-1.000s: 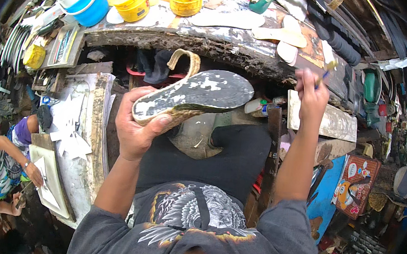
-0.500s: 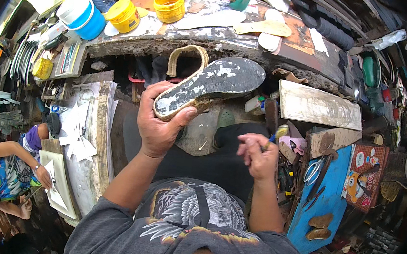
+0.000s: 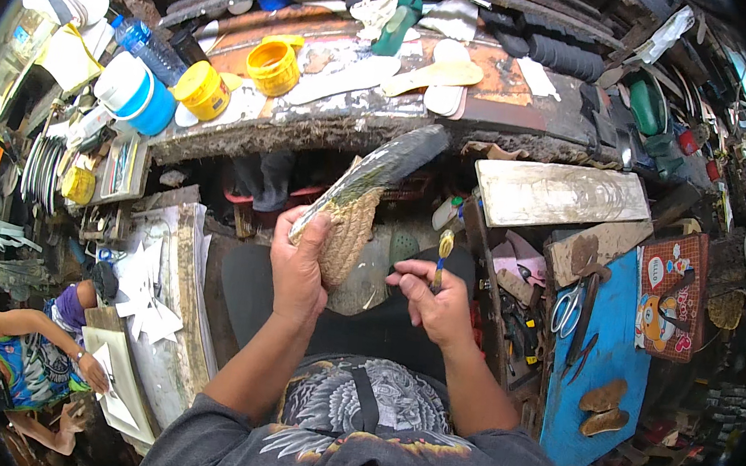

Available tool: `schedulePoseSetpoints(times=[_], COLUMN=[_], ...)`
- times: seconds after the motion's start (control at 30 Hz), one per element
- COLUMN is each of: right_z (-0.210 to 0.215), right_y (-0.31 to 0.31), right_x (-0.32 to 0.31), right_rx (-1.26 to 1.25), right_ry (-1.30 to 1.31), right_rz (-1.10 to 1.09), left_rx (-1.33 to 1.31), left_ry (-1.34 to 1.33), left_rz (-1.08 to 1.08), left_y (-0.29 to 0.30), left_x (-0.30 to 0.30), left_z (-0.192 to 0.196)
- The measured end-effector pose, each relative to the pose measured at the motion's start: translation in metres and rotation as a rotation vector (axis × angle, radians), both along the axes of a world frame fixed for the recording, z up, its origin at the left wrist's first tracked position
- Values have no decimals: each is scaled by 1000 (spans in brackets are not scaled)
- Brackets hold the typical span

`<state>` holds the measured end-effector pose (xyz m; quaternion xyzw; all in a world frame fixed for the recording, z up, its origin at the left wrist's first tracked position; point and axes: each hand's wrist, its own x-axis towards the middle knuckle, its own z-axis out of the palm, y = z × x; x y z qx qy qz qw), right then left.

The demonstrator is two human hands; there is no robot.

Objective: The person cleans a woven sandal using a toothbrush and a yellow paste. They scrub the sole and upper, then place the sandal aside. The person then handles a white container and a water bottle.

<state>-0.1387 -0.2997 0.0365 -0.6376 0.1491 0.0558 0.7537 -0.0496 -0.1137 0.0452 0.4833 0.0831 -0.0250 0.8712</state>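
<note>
Overhead, we held a woven-sided sandal (image 3: 359, 205) in our left hand (image 3: 298, 266), fingers wrapped tight around its heel end, its dark sole tilted up toward the cluttered counter (image 3: 348, 123). Our right hand (image 3: 434, 300) sat just beside it, fingers pinched shut on a small brush (image 3: 443, 256) with a blue handle and yellowed tip. Two yellow tubs (image 3: 272, 66) stood on that counter, well apart from both hands.

One head-worn fisheye looks steeply down over the person's chest, close on both hands, the cluttered counter (image 3: 329, 125) curving beyond.
</note>
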Motion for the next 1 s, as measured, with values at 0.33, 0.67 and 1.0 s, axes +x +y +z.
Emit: schedulePoseSetpoints(times=[0.33,0.67,1.0], right_z=[4,39,95], right_y=[13,-22,-125], right_x=[8,13,56], right_rx=[335,313,-406], right_ry=[-178,-373,-563], right_rz=[-169,-458,-901], left_rx=[-280,-266,258], left_ry=[6,-2,-216], left_rz=[-148,-435,-975], left_y=[-47,-103,-108], left_x=[-4,2,36], left_z=[9,37,30])
